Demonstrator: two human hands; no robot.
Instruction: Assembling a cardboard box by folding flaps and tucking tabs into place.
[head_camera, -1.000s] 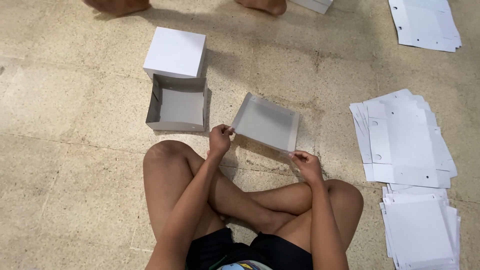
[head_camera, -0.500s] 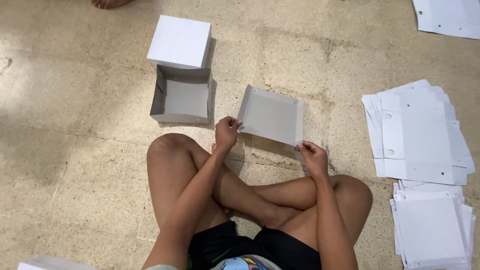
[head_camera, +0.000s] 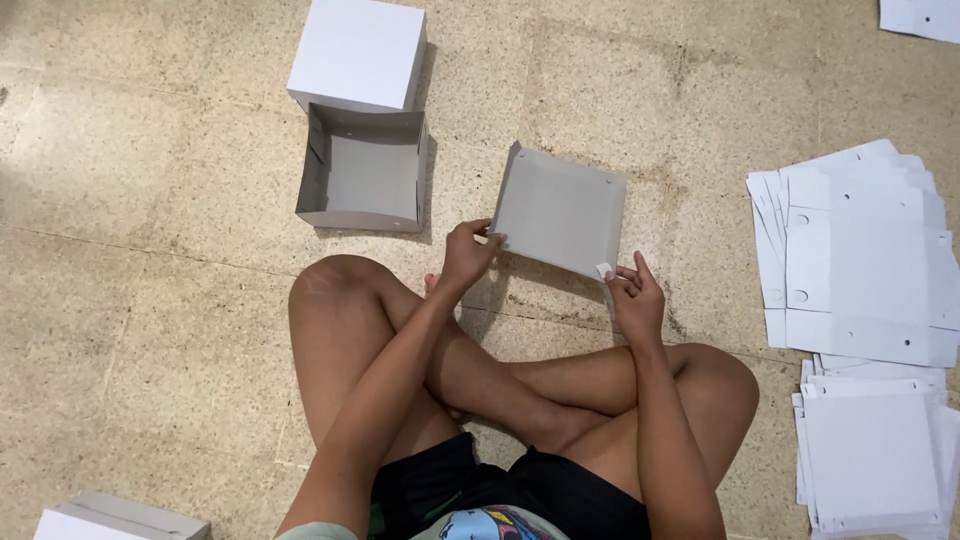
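Grey card tray (head_camera: 560, 208) – both hands pinch near corners; grip seemingly light.

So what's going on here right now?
A person sits cross-legged on the floor, holding a shallow grey cardboard tray by its near edge, the left hand at one corner and the right hand at the other. An open grey box and a closed white box sit ahead to the left. Stacks of flat white cardboard blanks lie to the right.
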